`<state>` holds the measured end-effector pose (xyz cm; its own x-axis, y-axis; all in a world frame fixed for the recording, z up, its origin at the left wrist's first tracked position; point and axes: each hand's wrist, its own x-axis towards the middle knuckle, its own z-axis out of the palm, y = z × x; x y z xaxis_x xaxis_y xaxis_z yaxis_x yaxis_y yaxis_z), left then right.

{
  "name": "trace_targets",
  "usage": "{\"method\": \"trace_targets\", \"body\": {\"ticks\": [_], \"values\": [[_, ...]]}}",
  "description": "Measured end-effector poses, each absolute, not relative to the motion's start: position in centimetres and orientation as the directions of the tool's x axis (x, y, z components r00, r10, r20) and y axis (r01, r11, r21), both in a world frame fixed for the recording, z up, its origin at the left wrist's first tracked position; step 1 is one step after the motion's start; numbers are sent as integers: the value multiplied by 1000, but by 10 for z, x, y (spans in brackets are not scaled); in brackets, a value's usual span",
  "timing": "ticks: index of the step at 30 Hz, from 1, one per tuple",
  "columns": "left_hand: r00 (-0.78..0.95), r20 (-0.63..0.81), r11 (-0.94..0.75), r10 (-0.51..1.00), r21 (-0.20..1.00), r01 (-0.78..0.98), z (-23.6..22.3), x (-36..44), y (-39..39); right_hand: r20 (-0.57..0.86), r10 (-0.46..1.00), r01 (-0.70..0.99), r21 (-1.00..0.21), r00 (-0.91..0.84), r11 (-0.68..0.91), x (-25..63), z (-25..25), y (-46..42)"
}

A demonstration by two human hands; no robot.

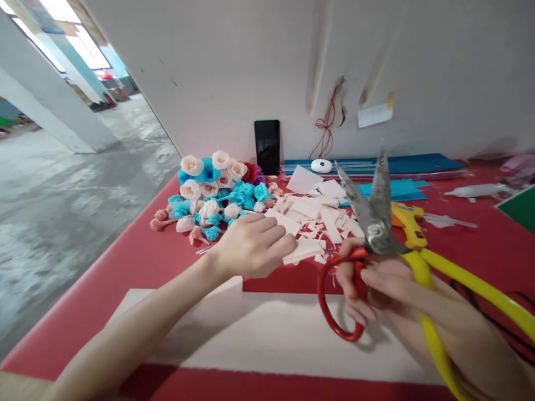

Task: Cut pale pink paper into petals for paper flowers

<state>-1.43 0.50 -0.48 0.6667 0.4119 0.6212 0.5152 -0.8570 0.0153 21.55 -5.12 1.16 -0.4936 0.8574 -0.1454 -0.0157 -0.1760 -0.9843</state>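
My right hand (376, 289) grips a pair of scissors (378, 231), its blades spread apart and pointing up. One scissor handle is red and the other yellow; fingers pass through the red loop. Knuckles up, my left hand (254, 245) is closed over the near edge of some cream paper scraps (307, 207); whatever its fingers hold, if anything, is hidden. Below both hands lies a long cream paper sheet (267, 334), partly covered by my left forearm. Behind my left hand is a heap of paper flowers (209, 209) in white, blue and pink.
A yellow glue gun (408, 223) lies behind the scissors on the red tabletop (175, 262). Against the wall stand a black phone (267, 146) and a small white device (321, 166). Blue paper (397, 189) and a white tube (476, 191) lie at back right.
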Motion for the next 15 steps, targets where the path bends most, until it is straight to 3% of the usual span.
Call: {"method": "trace_targets", "body": {"ticks": [1, 2, 4, 9, 15], "values": [[722, 617, -829, 311, -194, 524, -6, -12, 4, -173, 865, -73, -970, -471, -233, 215, 11, -51], [752, 611, -789, 247, -323, 522, -8, -9, 3, -208, 862, -130, -946, -462, -297, 213, 10, -50], [791, 583, -737, 186, -449, 505, -12, -3, 1, -259, 849, -207, -899, -461, -387, 207, 8, -48], [867, 483, -742, 124, -534, 404, -16, 4, -2, -327, 831, -265, -839, -451, -474, 198, 1, -42], [874, 476, -739, 99, -553, 385, -19, 4, -5, -345, 826, -150, -881, -446, -449, 199, -9, -38]]}}
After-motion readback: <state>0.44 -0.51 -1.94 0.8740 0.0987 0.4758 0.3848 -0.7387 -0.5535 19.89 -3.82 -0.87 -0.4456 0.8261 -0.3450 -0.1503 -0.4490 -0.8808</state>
